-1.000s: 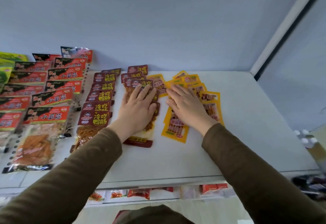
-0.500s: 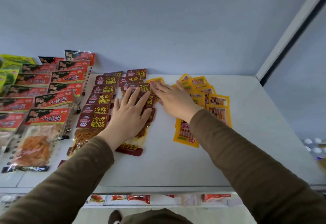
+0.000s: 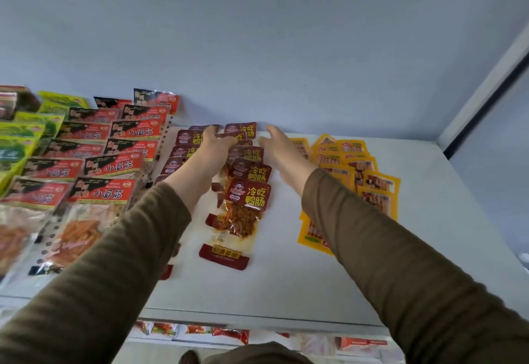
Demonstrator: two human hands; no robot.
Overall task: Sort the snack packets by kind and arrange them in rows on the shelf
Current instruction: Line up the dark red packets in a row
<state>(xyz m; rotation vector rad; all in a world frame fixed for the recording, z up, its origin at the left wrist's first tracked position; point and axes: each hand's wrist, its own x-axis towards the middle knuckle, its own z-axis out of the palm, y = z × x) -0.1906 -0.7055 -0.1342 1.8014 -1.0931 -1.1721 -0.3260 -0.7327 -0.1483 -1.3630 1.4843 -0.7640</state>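
A row of maroon snack packets (image 3: 248, 192) with yellow writing runs from the shelf's front toward the back wall. My left hand (image 3: 213, 149) reaches to the far end of this row and its fingers rest on the back packets. My right hand (image 3: 282, 149) is stretched out flat just right of the same row, fingers pointing at the wall, between the maroon packets and the yellow packets (image 3: 369, 183). A second maroon row (image 3: 183, 151) lies left of my left arm, partly hidden by it.
Red-and-black packets (image 3: 111, 169) lie in rows on the left, with green packets (image 3: 23, 140) beyond them. The white shelf (image 3: 286, 283) ends at a front edge near me. A lower shelf (image 3: 229, 333) holds more packets. A wall post (image 3: 486, 88) stands at the right.
Both hands have lifted off the packets near the front and reached further back toward the wall. The nearest maroon packet, covered before by my left hand, now shows in full.
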